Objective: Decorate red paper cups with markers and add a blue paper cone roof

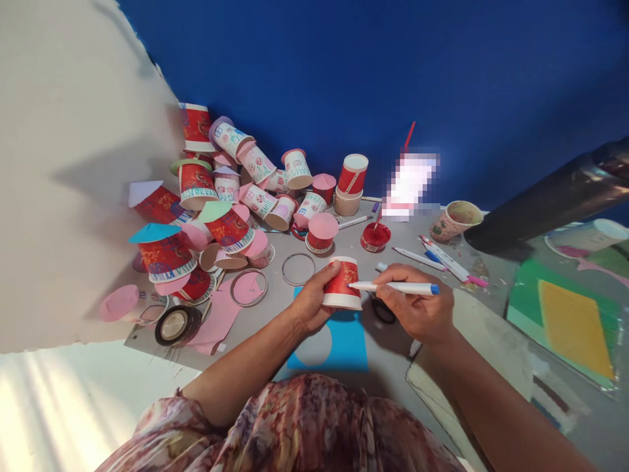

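My left hand [314,298] grips a red paper cup [343,278] from its left side, the cup upside down with its white rim at the bottom. Gold markings show on the cup's red wall. In my right hand [420,305] is a white marker [407,288] with a blue end, held like a pen. Its tip meets the cup's wall, or comes very close to it. Below the cup lies a blue paper sheet [351,344] with a round hole cut in it. Scissors handles [383,311] show partly behind my right hand.
Decorated paper cups with paper tops [164,252] crowd the left side. A jar of red paint [376,237], several markers [445,259] and a stained cup [456,221] stand or lie behind my right hand. A dark pipe [550,196] slants in from the right.
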`<state>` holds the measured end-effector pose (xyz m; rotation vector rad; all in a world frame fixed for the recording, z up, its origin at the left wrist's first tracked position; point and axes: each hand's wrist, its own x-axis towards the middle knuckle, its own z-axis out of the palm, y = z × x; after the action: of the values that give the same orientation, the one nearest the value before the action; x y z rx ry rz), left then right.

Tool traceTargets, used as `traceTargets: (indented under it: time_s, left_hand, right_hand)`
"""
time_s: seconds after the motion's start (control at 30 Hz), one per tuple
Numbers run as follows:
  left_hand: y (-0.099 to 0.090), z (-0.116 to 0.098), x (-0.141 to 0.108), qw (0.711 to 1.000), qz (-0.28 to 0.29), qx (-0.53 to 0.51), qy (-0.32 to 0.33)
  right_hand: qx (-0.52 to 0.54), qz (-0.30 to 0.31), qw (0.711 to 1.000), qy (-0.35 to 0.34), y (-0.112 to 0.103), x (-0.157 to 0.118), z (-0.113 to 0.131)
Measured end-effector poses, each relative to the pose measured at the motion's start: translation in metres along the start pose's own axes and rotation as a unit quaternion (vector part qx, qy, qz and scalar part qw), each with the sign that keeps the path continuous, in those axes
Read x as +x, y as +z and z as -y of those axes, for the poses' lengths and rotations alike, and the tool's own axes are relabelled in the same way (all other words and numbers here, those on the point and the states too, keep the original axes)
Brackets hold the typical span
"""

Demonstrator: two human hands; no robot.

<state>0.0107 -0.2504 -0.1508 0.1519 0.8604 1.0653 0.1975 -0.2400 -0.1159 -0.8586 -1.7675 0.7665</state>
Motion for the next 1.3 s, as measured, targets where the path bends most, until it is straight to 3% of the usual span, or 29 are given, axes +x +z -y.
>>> traceTargets:
  time_s: [0.47, 1.07, 1.3]
  left_hand:
    - [0.0, 0.0, 0.001, 1.0, -0.009, 0.001, 0.001]
    - [0.003, 0.001, -0.002, 1.0, -0.012, 0.004, 0.012]
    - [0.002, 0.002, -0.001, 1.0, -0.011, 0.001, 0.013]
  right_hand:
    - [0.075, 0.087, 0.993, 0.029, -0.005, -0.004, -0.006]
    - [-0.025, 0.015, 0.999, -0.021, -0.002, 0.001, 0.003]
    - [0.02, 0.063, 0.997, -0.039, -0.005, -0.003, -0.004]
